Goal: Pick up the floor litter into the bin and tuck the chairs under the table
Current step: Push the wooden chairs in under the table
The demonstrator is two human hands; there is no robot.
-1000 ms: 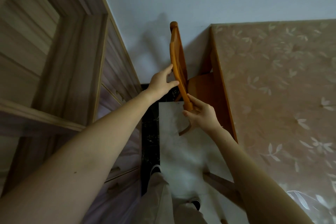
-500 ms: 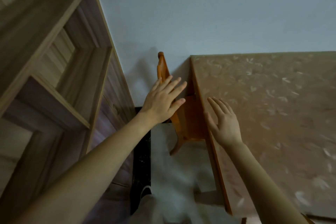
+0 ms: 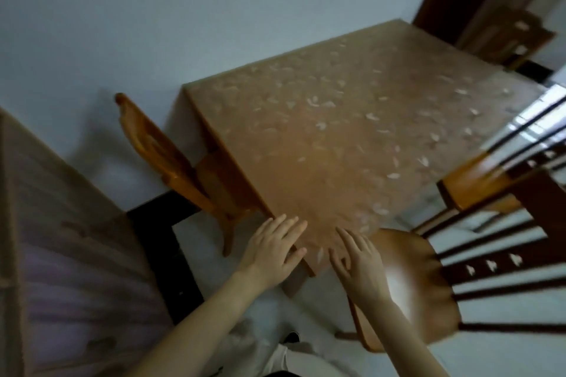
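A table with a brown flower-patterned cover fills the middle. An orange wooden chair stands at its left end by the wall, its seat partly under the tabletop. A second wooden chair stands at the table's near corner, seat out in the open. A third chair seat shows at the right side. My left hand and my right hand hover over the near corner with fingers spread, holding nothing. No litter or bin is in view.
A wooden cabinet with drawers stands at the left. A dark railing crosses the right side, blurred. Another chair sits beyond the far end of the table near a dark door frame. White floor lies below me.
My hands let go of the left chair's backrest and drew back. My view swung right, so the whole table and the other chairs now show.
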